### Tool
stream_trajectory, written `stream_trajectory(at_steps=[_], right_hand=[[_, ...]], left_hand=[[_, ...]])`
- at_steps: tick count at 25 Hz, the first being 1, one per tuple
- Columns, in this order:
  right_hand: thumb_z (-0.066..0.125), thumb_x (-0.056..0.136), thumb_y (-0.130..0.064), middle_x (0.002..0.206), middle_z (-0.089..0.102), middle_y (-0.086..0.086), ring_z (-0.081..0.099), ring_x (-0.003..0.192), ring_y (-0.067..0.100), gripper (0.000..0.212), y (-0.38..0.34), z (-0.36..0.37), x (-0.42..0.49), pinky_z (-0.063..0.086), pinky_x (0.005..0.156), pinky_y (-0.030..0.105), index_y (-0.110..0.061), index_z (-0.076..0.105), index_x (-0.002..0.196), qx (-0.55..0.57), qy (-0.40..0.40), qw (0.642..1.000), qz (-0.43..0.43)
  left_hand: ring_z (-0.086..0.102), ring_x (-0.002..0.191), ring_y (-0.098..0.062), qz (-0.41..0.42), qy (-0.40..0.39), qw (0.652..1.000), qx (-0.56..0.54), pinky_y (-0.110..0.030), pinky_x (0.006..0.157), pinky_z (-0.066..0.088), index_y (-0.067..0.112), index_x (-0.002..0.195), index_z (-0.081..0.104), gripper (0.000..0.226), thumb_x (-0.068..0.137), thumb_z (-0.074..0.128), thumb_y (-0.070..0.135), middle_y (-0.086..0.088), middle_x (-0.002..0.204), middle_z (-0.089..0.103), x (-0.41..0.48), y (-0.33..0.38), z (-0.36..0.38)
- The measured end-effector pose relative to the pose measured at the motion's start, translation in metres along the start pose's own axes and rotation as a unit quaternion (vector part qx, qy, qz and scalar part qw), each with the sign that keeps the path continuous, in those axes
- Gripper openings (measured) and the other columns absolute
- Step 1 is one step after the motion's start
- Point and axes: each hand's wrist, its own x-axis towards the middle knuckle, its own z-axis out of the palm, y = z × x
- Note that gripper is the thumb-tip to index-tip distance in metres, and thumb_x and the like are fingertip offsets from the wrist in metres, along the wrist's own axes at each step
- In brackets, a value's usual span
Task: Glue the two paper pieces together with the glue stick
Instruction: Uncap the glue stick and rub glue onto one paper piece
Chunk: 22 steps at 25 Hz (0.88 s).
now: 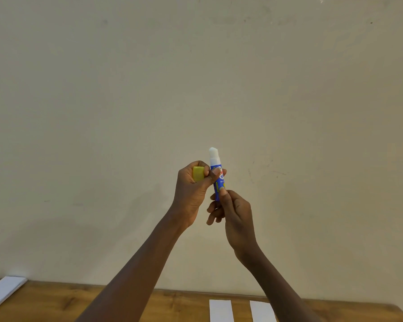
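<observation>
A blue glue stick stands upright in the air before the wall, its white glue extended well out of the tube. My left hand pinches the tube's upper part with thumb and forefinger and also holds the yellow cap in its palm. My right hand grips the tube's base from below. Two white paper strips lie side by side on the wooden table at the bottom edge, a small gap between them.
A stack of white paper lies at the table's far left edge. The wooden table runs along the bottom of the view against a plain beige wall.
</observation>
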Motion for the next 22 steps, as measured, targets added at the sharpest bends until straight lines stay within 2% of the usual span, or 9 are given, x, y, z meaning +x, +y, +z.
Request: stream_trajectory(at_steps=[2,5,8,9,13,17,19,20,22], right_hand=[[0.036,0.094,-0.017,0.066,0.061,0.003,0.057,0.043,0.005,0.025,0.002,0.0,-0.001,0.042,0.045,0.012,-0.017,0.057,0.08,0.02,-0.02,0.999,0.016],[0.046,0.089,-0.024,0.082,0.062,0.001,0.06,0.055,0.006,0.019,0.006,-0.003,-0.005,0.046,0.051,0.014,-0.015,0.054,0.103,0.035,-0.01,0.999,0.018],[0.06,0.081,-0.023,0.087,0.061,0.003,0.062,0.059,0.007,0.031,0.01,-0.007,-0.011,0.048,0.054,0.013,-0.024,0.044,0.107,0.049,0.015,0.999,-0.004],[0.062,0.081,-0.018,0.083,0.061,0.005,0.063,0.058,0.009,0.033,0.013,-0.008,-0.012,0.05,0.056,0.014,-0.028,0.041,0.104,0.044,0.02,0.999,-0.017],[0.057,0.085,-0.012,0.089,0.062,0.012,0.068,0.066,0.024,0.034,0.044,-0.014,-0.023,0.057,0.064,0.026,-0.033,0.036,0.101,-0.012,0.018,0.999,-0.026],[0.048,0.09,-0.011,0.09,0.059,-0.01,0.065,0.067,0.017,0.028,0.098,-0.018,-0.041,0.056,0.063,0.02,-0.033,0.041,0.104,-0.058,0.02,0.998,-0.003],[0.044,0.091,-0.008,0.096,0.058,-0.008,0.064,0.073,0.018,0.032,0.135,-0.02,-0.052,0.054,0.064,0.014,-0.037,0.043,0.105,-0.072,0.034,0.997,0.021],[0.042,0.092,-0.006,0.099,0.057,-0.002,0.064,0.076,0.02,0.032,0.157,-0.021,-0.059,0.053,0.066,0.013,-0.035,0.045,0.105,-0.081,0.047,0.995,0.037],[0.04,0.092,-0.001,0.1,0.054,0.009,0.064,0.078,0.021,0.028,0.201,-0.023,-0.079,0.053,0.069,0.014,-0.02,0.054,0.106,-0.123,0.081,0.987,0.072]], left_hand=[[0.069,0.073,-0.005,-0.003,0.001,1.0,0.005,-0.016,0.069,0.055,0.013,0.066,0.045,0.021,0.083,0.057,0.009,-0.009,0.091,0.067,-0.002,-0.002,0.0],[0.07,0.076,-0.01,-0.009,0.008,1.0,0.011,-0.019,0.071,0.055,0.014,0.065,0.045,0.023,0.081,0.059,0.009,-0.008,0.087,0.068,-0.007,-0.007,-0.001],[0.066,0.091,-0.035,-0.055,0.029,0.998,0.023,-0.041,0.078,0.055,0.015,0.065,0.046,0.022,0.079,0.063,0.015,-0.027,0.095,0.065,-0.016,-0.02,0.0],[0.065,0.091,-0.039,-0.074,0.028,0.997,0.02,-0.042,0.074,0.055,0.015,0.066,0.047,0.021,0.08,0.062,0.017,-0.029,0.097,0.065,-0.02,-0.025,0.001],[0.065,0.063,-0.019,-0.15,0.028,0.988,-0.012,-0.025,0.047,0.052,0.015,0.066,0.048,0.021,0.082,0.061,0.02,-0.008,0.076,0.067,-0.034,-0.058,0.002],[0.061,0.055,-0.015,-0.232,0.027,0.972,-0.016,-0.023,0.045,0.05,0.015,0.067,0.05,0.019,0.082,0.061,0.019,-0.011,0.07,0.058,-0.047,-0.11,-0.001],[0.061,0.062,-0.018,-0.281,0.027,0.959,-0.037,-0.024,0.051,0.052,0.014,0.068,0.051,0.018,0.082,0.061,0.019,-0.011,0.071,0.058,-0.057,-0.144,-0.005],[0.062,0.07,-0.021,-0.31,0.035,0.949,-0.043,-0.028,0.06,0.054,0.014,0.069,0.052,0.017,0.081,0.062,0.02,-0.013,0.076,0.059,-0.063,-0.164,-0.008],[0.061,0.091,-0.027,-0.368,0.064,0.927,-0.027,-0.036,0.079,0.051,0.015,0.073,0.053,0.015,0.08,0.064,0.024,-0.016,0.091,0.063,-0.079,-0.205,-0.016]])
